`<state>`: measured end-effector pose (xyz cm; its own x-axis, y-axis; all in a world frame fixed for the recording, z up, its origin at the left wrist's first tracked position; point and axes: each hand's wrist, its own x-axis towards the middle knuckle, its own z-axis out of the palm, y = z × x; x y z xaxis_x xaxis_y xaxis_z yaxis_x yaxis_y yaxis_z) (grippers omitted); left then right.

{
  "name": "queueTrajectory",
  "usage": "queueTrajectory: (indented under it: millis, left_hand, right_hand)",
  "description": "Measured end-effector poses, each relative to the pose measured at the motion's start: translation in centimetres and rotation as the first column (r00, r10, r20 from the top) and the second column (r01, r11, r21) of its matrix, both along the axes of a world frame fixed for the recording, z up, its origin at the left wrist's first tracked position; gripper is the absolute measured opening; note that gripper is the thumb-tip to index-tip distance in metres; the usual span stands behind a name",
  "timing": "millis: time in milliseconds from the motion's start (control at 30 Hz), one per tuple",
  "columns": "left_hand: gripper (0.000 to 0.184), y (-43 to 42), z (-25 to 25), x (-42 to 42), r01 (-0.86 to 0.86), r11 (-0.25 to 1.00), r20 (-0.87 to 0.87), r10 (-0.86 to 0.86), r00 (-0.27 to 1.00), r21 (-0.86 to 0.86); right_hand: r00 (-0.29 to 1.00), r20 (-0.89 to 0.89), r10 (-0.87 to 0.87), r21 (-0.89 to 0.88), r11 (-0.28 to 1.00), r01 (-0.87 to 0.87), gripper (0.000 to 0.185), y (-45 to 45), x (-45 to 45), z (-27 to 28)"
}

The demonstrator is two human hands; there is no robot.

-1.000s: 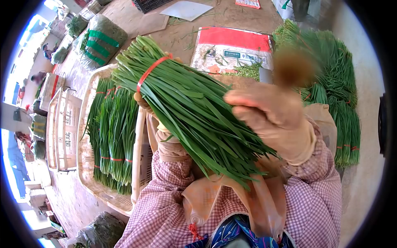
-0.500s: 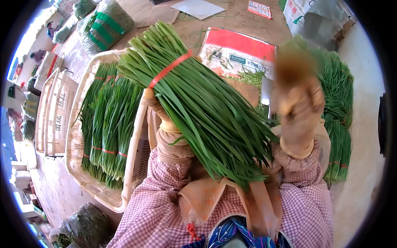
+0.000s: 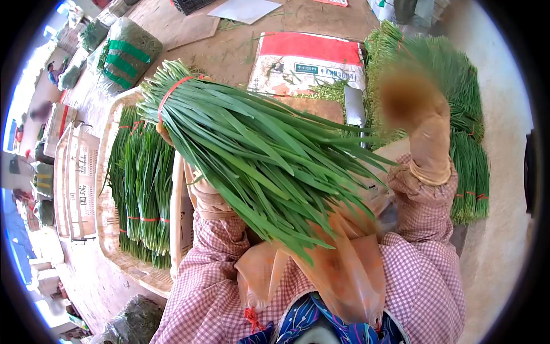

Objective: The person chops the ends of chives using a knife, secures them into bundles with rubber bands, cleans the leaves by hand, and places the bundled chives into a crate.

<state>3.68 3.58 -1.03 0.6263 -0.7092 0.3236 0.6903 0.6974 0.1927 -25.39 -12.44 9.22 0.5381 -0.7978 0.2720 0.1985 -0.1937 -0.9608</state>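
Brown surface [image 3: 229, 49], red-banded green bundle [image 3: 246, 143], splayed

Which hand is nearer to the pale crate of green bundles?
Left. The left hand, mostly hidden by the bundle it holds, is close to the crate; the right hand is well away, past the bundle's leaf tips.

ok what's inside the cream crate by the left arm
Bundles of green leaves with red bands lie in the crate. What is beneath them cannot be seen, and the held bundle covers the crate's upper-right corner.
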Motion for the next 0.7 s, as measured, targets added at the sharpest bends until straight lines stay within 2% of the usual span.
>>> queueTrajectory:
  millis: [67, 133, 200, 267, 300, 333, 367, 400, 433, 467, 500, 533, 667, 700]
  left_hand:
    - [0.091, 0.0, -0.2, 0.1, 0.007, 1.0, -0.001, -0.007, 1.0, -0.014]
    - [0.089, -0.1, -0.5, 0.3, 0.017, 0.999, -0.005, -0.017, 1.0, -0.028]
    - [0.088, -0.2, -0.7, 0.6, 0.028, 0.999, -0.011, -0.028, 1.0, -0.042]
    - [0.086, -0.3, -0.9, 0.7, 0.037, 0.998, -0.015, -0.038, 0.999, -0.055]
    - [0.085, -0.3, -0.9, 0.8, 0.04, 0.997, -0.016, -0.041, 0.999, -0.059]
    - [0.084, -0.3, -1.0, 0.9, 0.039, 0.997, -0.017, -0.041, 0.999, -0.066]
    - [0.083, -0.3, -1.1, 0.9, 0.039, 0.997, -0.021, -0.041, 0.999, -0.069]
    - [0.083, -0.3, -1.1, 1.0, 0.039, 0.997, -0.021, -0.041, 0.999, -0.071]
    - [0.082, -0.3, -1.1, 1.0, 0.04, 0.997, -0.022, -0.042, 0.999, -0.073]
    - [0.081, -0.4, -1.1, 1.0, 0.042, 0.996, -0.024, -0.044, 0.999, -0.074]
    - [0.08, -0.4, -1.1, 1.1, 0.045, 0.996, -0.029, -0.047, 0.998, -0.078]
    - [0.079, -0.4, -1.2, 1.2, 0.045, 0.996, -0.032, -0.048, 0.998, -0.083]
    - [0.076, -0.4, -1.1, 1.2, 0.053, 0.994, -0.037, -0.057, 0.998, -0.1]
    - [0.075, -0.5, -1.2, 1.1, 0.052, 0.993, -0.041, -0.057, 0.998, -0.105]
  right_hand:
    - [0.986, 0.127, 0.108, 0.08, 0.99, -0.119, 0.009, 1.4, -0.7, 1.4]
    - [0.879, 0.059, 0.473, -0.012, 0.881, -0.473, 0.006, 3.0, -1.1, 2.3]
    - [0.881, -0.015, 0.472, -0.038, 0.881, -0.472, 0.006, 3.4, -1.6, 2.0]
    - [0.906, -0.022, 0.423, 0.139, 0.899, -0.416, 0.006, 5.1, -1.4, 3.0]
    - [0.905, -0.023, 0.424, 0.139, 0.898, -0.417, 0.006, 4.9, -1.3, 2.8]
    - [0.854, -0.149, 0.499, -0.108, 0.85, -0.515, 0.007, 4.4, -1.2, 2.5]
    - [0.795, -0.291, 0.532, -0.33, 0.724, -0.605, 0.01, 4.1, -1.1, 2.4]
    - [0.757, -0.489, 0.432, -0.424, 0.641, -0.64, 0.012, 4.6, -0.6, 3.2]
    - [0.755, -0.493, 0.433, -0.423, 0.639, -0.643, 0.012, 5.4, 0.0, 2.9]
    - [0.831, -0.533, 0.161, -0.607, 0.611, -0.508, 0.014, 6.1, 0.7, 2.1]
    - [0.858, -0.499, -0.121, -0.771, 0.515, -0.376, 0.017, 6.5, 1.1, 1.0]
    - [0.881, -0.451, -0.145, -0.78, 0.544, -0.31, 0.019, 6.4, 1.4, -0.4]
    - [0.906, -0.41, -0.103, -0.805, 0.509, -0.306, 0.017, 5.9, 1.9, -1.3]
    - [0.955, -0.295, 0.023, -0.758, 0.603, -0.249, 0.013, 5.8, 2.1, -1.3]
